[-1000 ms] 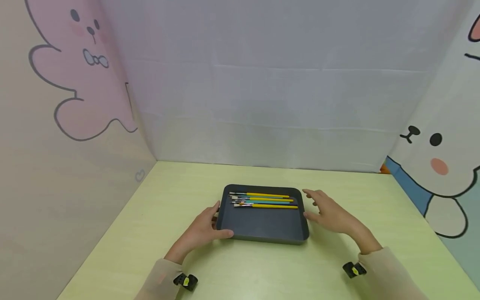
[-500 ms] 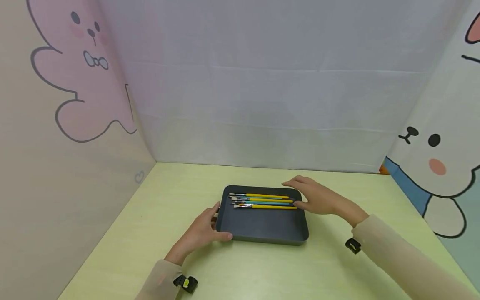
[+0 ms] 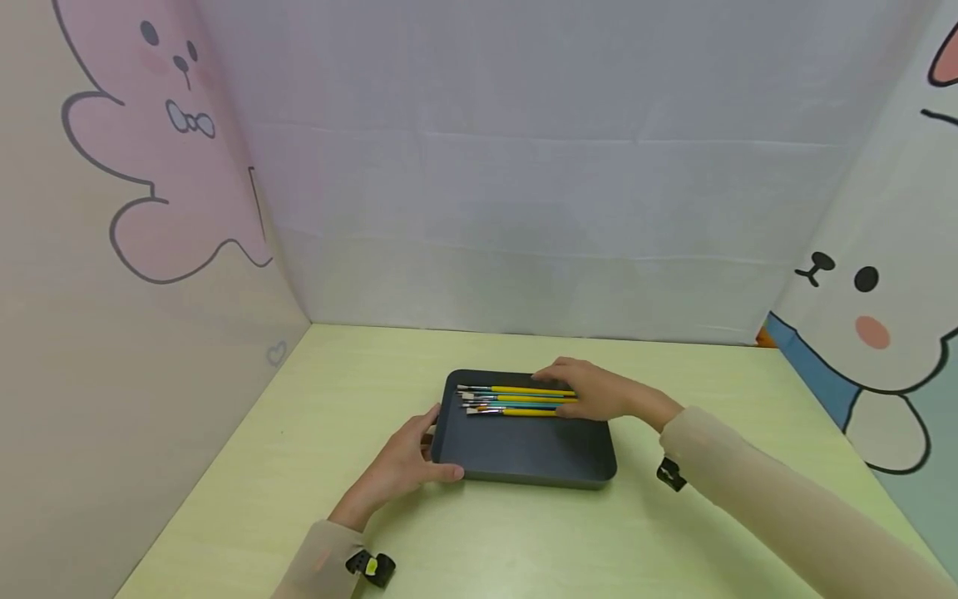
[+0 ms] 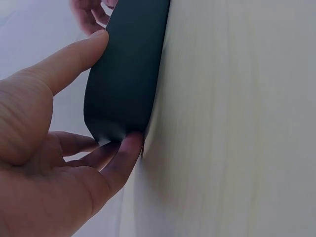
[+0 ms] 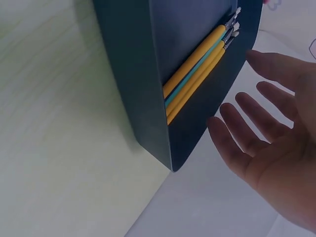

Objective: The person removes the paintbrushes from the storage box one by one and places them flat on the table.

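Observation:
A dark grey rectangular tray (image 3: 524, 453) lies flat on the table, with several paintbrushes (image 3: 527, 412) side by side along its far half. Their handles are yellow, teal and dark blue; the pale bristles point left. My left hand (image 3: 397, 464) holds the tray's near left corner, thumb on the near wall and fingertips against the left end, as the left wrist view shows on the tray wall (image 4: 123, 74). Over the brushes' handle ends is my right hand (image 3: 599, 393), its fingers spread and loosely bent. In the right wrist view nothing is between the fingers (image 5: 232, 143).
The pale yellow-green table (image 3: 359, 366) runs to a white cloth backdrop (image 3: 524, 191). Side panels with cartoon animals (image 3: 871, 333) flank the table on both sides. A small dark device (image 3: 370, 567) sits on each wrist.
My right hand has moved left from beside the tray's right edge to above the brush handles. The left hand and the tray have stayed in place.

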A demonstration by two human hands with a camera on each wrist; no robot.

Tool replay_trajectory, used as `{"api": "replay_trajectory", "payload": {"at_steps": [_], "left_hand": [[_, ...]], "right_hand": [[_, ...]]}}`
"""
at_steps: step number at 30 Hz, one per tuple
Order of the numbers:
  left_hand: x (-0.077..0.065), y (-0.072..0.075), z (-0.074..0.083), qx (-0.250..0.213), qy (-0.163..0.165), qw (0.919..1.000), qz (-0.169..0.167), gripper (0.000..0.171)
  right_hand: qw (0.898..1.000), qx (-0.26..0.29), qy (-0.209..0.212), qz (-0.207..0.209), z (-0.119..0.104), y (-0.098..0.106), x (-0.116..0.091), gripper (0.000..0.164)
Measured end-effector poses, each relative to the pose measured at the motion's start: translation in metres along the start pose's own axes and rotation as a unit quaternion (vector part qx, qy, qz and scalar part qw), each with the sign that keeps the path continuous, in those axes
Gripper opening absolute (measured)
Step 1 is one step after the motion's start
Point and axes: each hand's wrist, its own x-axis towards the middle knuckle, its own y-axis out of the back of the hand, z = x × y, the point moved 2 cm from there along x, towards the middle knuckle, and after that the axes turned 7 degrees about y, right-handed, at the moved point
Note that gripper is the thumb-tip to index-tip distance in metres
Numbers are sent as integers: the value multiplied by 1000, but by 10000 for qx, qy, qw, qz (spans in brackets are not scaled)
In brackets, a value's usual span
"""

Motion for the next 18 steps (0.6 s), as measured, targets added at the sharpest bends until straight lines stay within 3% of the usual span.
{"api": "replay_trajectory", "payload": {"at_steps": [10, 18], "left_hand": [[0, 0, 0, 8, 2, 10000, -24, 119], [1, 0, -2, 26, 48, 10000, -21, 119]], "right_hand": [[9978, 542, -249, -295, 7, -13, 22, 54], [9965, 560, -502, -366, 8, -25, 34, 50]]}}
